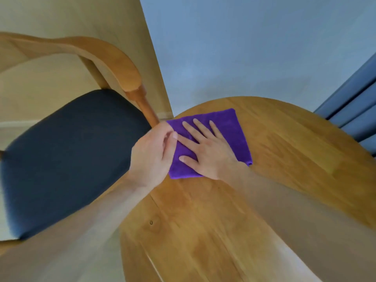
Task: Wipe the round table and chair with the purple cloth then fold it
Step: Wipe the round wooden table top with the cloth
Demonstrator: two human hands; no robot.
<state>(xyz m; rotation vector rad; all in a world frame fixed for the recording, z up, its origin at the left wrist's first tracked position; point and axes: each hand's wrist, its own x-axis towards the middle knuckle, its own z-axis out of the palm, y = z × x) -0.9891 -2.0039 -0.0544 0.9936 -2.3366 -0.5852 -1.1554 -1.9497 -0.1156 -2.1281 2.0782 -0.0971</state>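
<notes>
The purple cloth [238,131] lies folded into a flat rectangle on the round wooden table [284,159], near its far left edge. My right hand [209,151] lies flat on the cloth with its fingers spread and straight. My left hand [152,153] is at the cloth's left edge, fingers curled, thumb and fingertips pinching that edge. The wooden chair [130,78] with a dark seat cushion [67,155] stands to the left of the table, its arm post close to my left hand.
A pale blue wall [244,47] rises behind the table, and a beige wall [61,17] stands behind the chair. Blue vertical slats [354,102] are at the right edge. Pale floor shows at the lower left.
</notes>
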